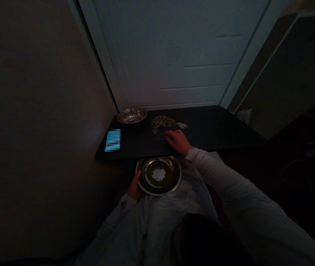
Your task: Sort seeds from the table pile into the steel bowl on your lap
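Against my lap, below the table's front edge, my left hand (pixel 134 187) grips the left rim of a shiny metal bowl (pixel 176 177). Small greenish grains ring a pale patch on the bowl's floor. My right hand (pixel 177 141) rests low over the dark table, its fingers pinched together. A thin line shows at the fingertips, too dim to tell whether it is a slim tool or something on the table. Just beyond the fingers lies a spread pile of small yellow-green grains (pixel 163 121), with a few scattered nearer me. A small whitish heap (pixel 182 125) adjoins its right side.
A second metal bowl (pixel 132 116) stands at the table's back left. In front of it lies a lit, pixelated phone-like screen (pixel 113 140). The dark table (pixel 218 129) backs onto a white panelled door (pixel 202 48), with a wall (pixel 49 129) on the left. The room is dim.
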`<state>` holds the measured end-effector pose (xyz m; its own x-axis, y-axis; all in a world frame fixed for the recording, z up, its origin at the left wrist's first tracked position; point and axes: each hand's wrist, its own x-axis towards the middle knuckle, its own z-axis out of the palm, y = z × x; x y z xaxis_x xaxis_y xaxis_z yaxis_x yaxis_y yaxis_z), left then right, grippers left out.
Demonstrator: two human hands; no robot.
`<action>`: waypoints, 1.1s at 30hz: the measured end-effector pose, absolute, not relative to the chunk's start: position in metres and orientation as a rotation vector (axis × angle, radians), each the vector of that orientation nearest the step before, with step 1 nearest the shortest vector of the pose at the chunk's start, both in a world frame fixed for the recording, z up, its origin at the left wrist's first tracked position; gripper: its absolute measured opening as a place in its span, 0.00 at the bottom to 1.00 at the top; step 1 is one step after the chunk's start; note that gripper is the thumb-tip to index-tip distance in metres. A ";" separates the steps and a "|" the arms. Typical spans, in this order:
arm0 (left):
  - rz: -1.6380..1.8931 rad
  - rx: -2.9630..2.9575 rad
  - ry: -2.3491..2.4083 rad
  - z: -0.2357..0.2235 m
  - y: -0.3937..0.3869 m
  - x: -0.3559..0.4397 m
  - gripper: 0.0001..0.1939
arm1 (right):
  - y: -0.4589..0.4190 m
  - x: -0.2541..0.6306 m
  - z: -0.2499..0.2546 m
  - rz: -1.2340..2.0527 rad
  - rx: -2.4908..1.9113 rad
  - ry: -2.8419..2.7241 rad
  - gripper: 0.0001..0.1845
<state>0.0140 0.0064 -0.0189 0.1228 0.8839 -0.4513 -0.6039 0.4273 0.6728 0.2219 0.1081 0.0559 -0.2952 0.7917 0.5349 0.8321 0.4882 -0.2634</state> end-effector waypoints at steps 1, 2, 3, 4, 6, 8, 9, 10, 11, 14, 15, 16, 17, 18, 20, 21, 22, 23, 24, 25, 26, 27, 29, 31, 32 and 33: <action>1.127 0.374 0.929 -0.020 0.007 0.014 0.12 | 0.107 0.223 0.056 -0.082 -1.332 -2.113 0.11; 1.131 0.380 0.924 -0.020 0.007 0.013 0.12 | 0.106 0.224 0.056 -0.077 -1.331 -2.109 0.11; 1.128 0.380 0.918 -0.020 0.007 0.013 0.12 | 0.105 0.225 0.056 -0.071 -1.330 -2.112 0.11; 1.119 0.376 0.915 -0.019 0.007 0.014 0.12 | 0.103 0.226 0.056 -0.063 -1.328 -2.119 0.11; 1.104 0.369 0.907 -0.016 0.007 0.014 0.13 | 0.100 0.227 0.057 -0.043 -1.323 -2.132 0.11; 1.100 0.370 0.902 -0.014 0.007 0.015 0.13 | 0.098 0.228 0.058 -0.013 -1.313 -2.128 0.11; 1.107 0.375 0.900 -0.013 0.006 0.015 0.13 | 0.098 0.229 0.058 -0.001 -1.313 -2.117 0.11; 1.119 0.383 0.893 -0.013 0.006 0.015 0.13 | 0.098 0.230 0.058 0.006 -1.319 -2.098 0.11; 1.127 0.390 0.889 -0.013 0.006 0.015 0.13 | 0.098 0.231 0.058 0.006 -1.332 -2.077 0.11; 1.121 0.391 0.886 -0.014 0.006 0.015 0.13 | 0.101 0.236 0.058 -0.012 -1.382 -2.024 0.11; 1.112 0.385 0.888 -0.015 0.007 0.014 0.13 | 0.101 0.238 0.058 -0.015 -1.390 -2.017 0.11; 1.103 0.379 0.893 -0.015 0.007 0.014 0.13 | 0.101 0.240 0.058 -0.014 -1.394 -2.018 0.11; 1.100 0.378 0.897 -0.016 0.007 0.014 0.12 | 0.101 0.241 0.058 -0.011 -1.393 -2.023 0.11; 1.102 0.380 0.902 -0.016 0.007 0.014 0.12 | 0.101 0.242 0.057 -0.009 -1.390 -2.030 0.11; 1.109 0.388 0.909 -0.016 0.007 0.014 0.12 | 0.098 0.243 0.057 -0.001 -1.375 -2.051 0.11; 1.113 0.391 0.909 -0.017 0.008 0.014 0.13 | 0.096 0.243 0.057 0.002 -1.369 -2.060 0.11; 1.116 0.392 0.908 -0.017 0.008 0.014 0.13 | 0.094 0.242 0.057 0.002 -1.365 -2.067 0.11; 1.118 0.391 0.908 -0.017 0.008 0.014 0.14 | 0.092 0.242 0.057 0.000 -1.363 -2.072 0.11; 1.117 0.389 0.909 -0.018 0.008 0.014 0.14 | 0.090 0.241 0.057 -0.002 -1.361 -2.077 0.11; 1.113 0.387 0.911 -0.018 0.009 0.014 0.14 | 0.089 0.241 0.057 -0.006 -1.360 -2.080 0.11; 1.104 0.383 0.913 -0.017 0.009 0.013 0.14 | 0.088 0.241 0.057 -0.010 -1.360 -2.079 0.11; 1.093 0.379 0.913 -0.017 0.009 0.013 0.14 | 0.087 0.240 0.056 -0.015 -1.362 -2.072 0.11; 1.082 0.368 0.909 -0.015 0.008 0.014 0.14 | 0.087 0.240 0.056 -0.022 -1.370 -2.056 0.11; 1.084 0.362 0.903 -0.013 0.007 0.014 0.14 | 0.088 0.240 0.057 -0.028 -1.384 -2.045 0.11; 1.088 0.363 0.903 -0.012 0.006 0.014 0.14 | 0.088 0.240 0.057 -0.029 -1.390 -2.046 0.11; 1.091 0.367 0.904 -0.012 0.006 0.014 0.13 | 0.088 0.239 0.057 -0.029 -1.394 -2.052 0.11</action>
